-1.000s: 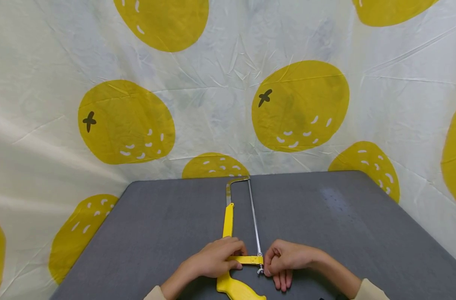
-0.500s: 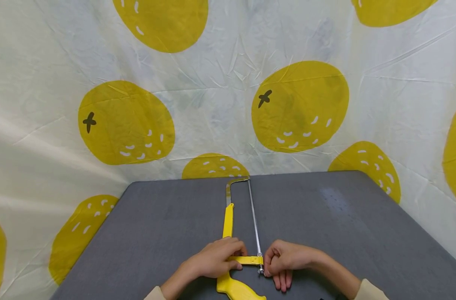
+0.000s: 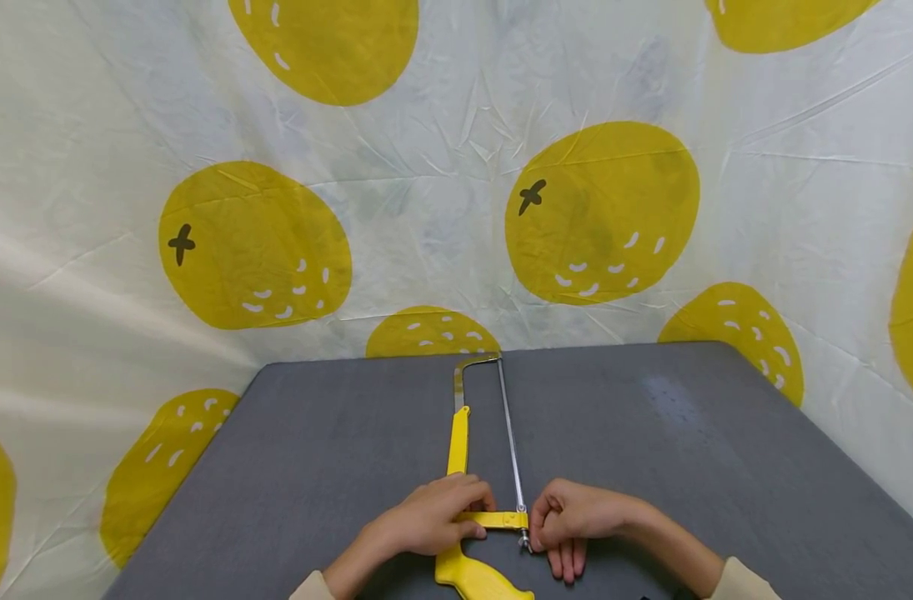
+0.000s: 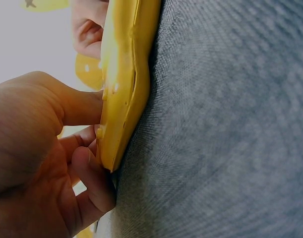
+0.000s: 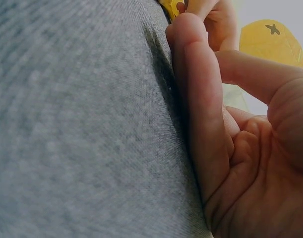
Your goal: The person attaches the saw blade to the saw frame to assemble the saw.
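Where the yellow-and-silver metal hacksaw [image 3: 459,446] lies: a dark grey, cloth-covered tabletop [image 3: 336,433] spreads across the lower part of the head view, with a pale smudge [image 3: 671,400] right of centre.
Backdrop: a white, creased fabric sheet [image 3: 426,250] rises behind and on both sides, printed with large yellow fruit shapes [image 3: 602,212].
Table edges: the far edge runs almost level across mid-frame, with rounded corners; the sides slant outward toward the lower left and lower right.
Cloth around the saw: wide grey stretches reach the left and right table edges; at the far edge, the saw's tip has hardly any margin.
Saw's direction: it lies at centre, its long axis running nearly straight up the frame, the silver curved end [image 3: 459,387] foremost, the yellow handle [image 3: 486,581] bending to the lower right and cut by the bottom border.
Blade side: the thin, straight silver blade [image 3: 510,433] faces right, leaning slightly left toward its top.
Left hand [image 3: 437,517]: it grips the saw's yellow frame beside the short yellow crossbar [image 3: 501,520], thumb below the bar, fingers above.
Right hand [image 3: 572,521]: thumb and forefinger pinch the small silver wing nut [image 3: 524,542] at its right edge, the contact partly hidden; other fingers stretch along the cloth.
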A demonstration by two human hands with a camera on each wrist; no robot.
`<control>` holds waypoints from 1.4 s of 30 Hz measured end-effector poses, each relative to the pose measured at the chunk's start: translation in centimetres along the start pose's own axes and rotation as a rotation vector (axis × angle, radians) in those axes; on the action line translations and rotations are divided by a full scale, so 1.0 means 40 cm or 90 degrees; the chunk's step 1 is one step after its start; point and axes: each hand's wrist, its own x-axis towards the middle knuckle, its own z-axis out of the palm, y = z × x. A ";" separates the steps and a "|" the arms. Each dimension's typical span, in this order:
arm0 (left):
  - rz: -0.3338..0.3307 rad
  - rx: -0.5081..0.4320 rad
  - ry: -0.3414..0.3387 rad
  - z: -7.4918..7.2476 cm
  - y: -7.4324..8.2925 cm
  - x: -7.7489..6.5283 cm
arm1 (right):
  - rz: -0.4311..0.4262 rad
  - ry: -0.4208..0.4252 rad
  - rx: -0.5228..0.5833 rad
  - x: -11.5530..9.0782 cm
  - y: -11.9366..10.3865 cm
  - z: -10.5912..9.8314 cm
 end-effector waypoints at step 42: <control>0.006 -0.008 0.002 0.006 -0.006 -0.002 | 0.013 0.019 0.002 -0.001 -0.004 0.009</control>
